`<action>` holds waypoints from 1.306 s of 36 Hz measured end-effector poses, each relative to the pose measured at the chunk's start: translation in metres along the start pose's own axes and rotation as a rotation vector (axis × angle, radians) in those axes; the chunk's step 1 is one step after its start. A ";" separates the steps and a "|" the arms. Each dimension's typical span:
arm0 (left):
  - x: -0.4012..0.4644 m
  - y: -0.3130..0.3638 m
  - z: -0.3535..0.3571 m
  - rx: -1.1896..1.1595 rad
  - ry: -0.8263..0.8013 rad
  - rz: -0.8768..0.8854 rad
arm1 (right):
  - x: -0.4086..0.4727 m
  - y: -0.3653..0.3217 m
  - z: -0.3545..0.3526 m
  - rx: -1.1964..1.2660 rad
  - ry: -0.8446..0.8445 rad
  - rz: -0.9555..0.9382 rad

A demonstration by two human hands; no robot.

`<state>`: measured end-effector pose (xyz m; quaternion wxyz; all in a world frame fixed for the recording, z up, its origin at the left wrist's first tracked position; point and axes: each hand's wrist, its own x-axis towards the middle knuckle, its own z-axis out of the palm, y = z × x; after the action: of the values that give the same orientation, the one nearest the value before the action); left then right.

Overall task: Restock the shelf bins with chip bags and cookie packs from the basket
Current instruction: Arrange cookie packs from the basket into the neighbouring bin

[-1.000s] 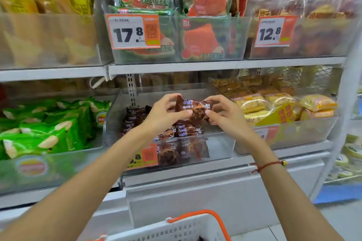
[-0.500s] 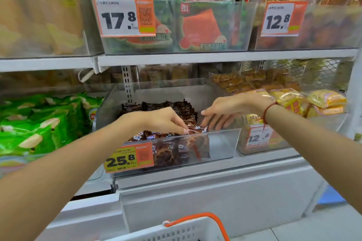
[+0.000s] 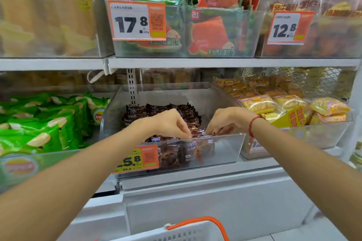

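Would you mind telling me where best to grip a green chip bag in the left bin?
Probably pinch the crimped top seam of a green chip bag, coming from above over the bin's front wall: the bags lie overlapped and puffy, so the flat seam likely gives the firmest hold.

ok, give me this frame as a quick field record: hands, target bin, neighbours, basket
left hand: over the middle bin, fingers pinching a brown cookie pack
right hand: fingers on the same pack, red string at the wrist
target bin: clear bin, partly filled with brown packs, right side bare
left neighbour: green chip bags
right neighbour: yellow packs
basket: white, orange handle, at the bottom edge; contents not visible
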<state>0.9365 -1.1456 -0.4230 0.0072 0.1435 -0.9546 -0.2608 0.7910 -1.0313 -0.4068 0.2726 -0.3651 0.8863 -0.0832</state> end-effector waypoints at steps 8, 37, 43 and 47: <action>0.013 -0.005 0.002 0.121 0.033 -0.084 | -0.017 -0.007 -0.016 -0.017 -0.082 -0.095; 0.005 -0.008 -0.003 0.106 -0.205 -0.221 | 0.005 -0.022 0.014 -0.044 -0.048 -0.032; -0.008 -0.008 0.001 0.028 -0.029 -0.184 | -0.005 -0.004 0.020 0.082 -0.024 -0.116; -0.031 -0.001 0.011 0.021 0.277 -0.081 | -0.027 0.002 0.022 -0.094 0.336 -0.284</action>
<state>0.9661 -1.1328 -0.4311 0.1271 0.2164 -0.9406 -0.2285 0.8178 -1.0101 -0.4149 0.0896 -0.4794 0.8619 -0.1390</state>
